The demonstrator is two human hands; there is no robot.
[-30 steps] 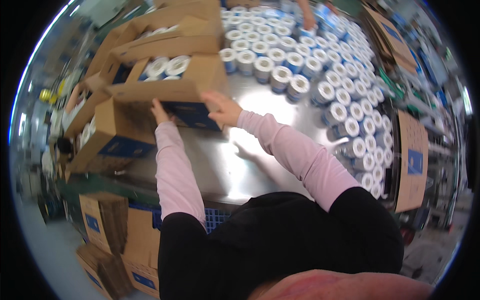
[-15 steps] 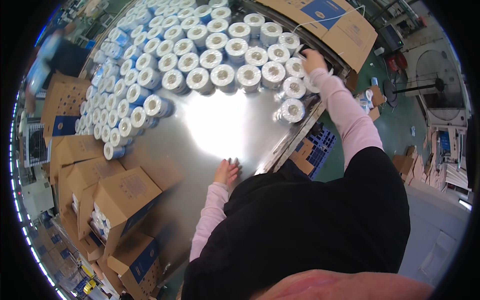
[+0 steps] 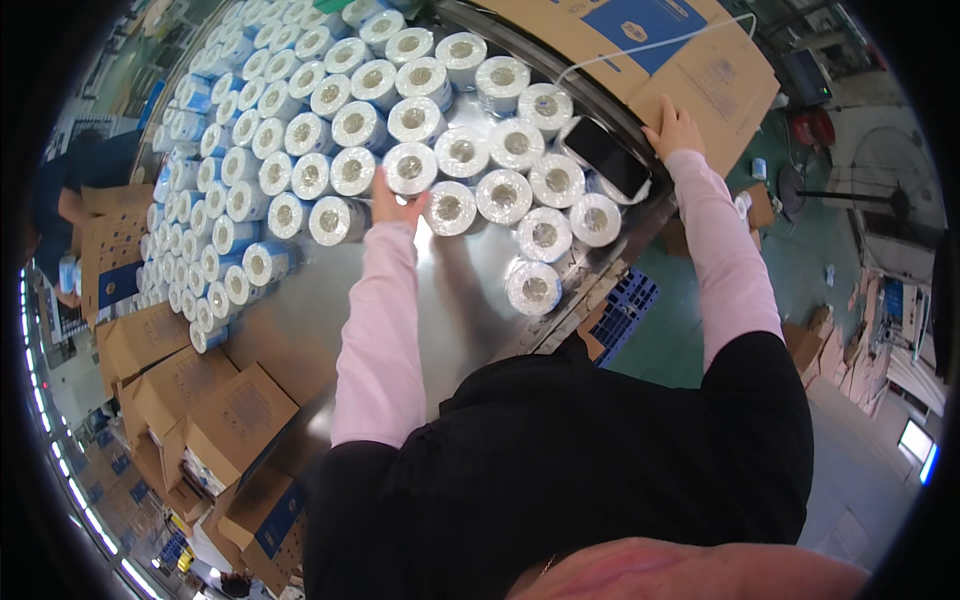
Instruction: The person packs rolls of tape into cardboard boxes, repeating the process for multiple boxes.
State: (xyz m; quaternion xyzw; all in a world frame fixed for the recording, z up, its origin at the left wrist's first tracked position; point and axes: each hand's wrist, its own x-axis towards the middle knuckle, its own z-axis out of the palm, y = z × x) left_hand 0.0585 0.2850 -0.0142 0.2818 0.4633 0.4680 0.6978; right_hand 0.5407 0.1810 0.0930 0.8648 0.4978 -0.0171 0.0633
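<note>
My left hand (image 3: 396, 208) is closed round the near side of a plastic-wrapped toilet roll (image 3: 410, 168) at the front of a large crowd of rolls. My right hand (image 3: 677, 134) grips the near edge of a large cardboard box (image 3: 705, 85) with a blue panel. Between my hands, a black phone (image 3: 607, 158) lies at the table's right edge beside the wrapped rolls (image 3: 557, 180). Most rolls stand upright, with white tops and blue on their sides; their undersides are hidden.
The shiny metal table (image 3: 390, 290) runs under the rolls. Open cartons (image 3: 235, 420) crowd its left side. A white cord (image 3: 640, 48) crosses the big box. Below right are a blue pallet (image 3: 628, 315) and a fan (image 3: 800, 190). Another person (image 3: 75, 195) stands at far left.
My left hand has moved forward from the bare metal to a roll. My right hand has shifted from the rolls' right end to the cardboard box, and the phone now shows fully.
</note>
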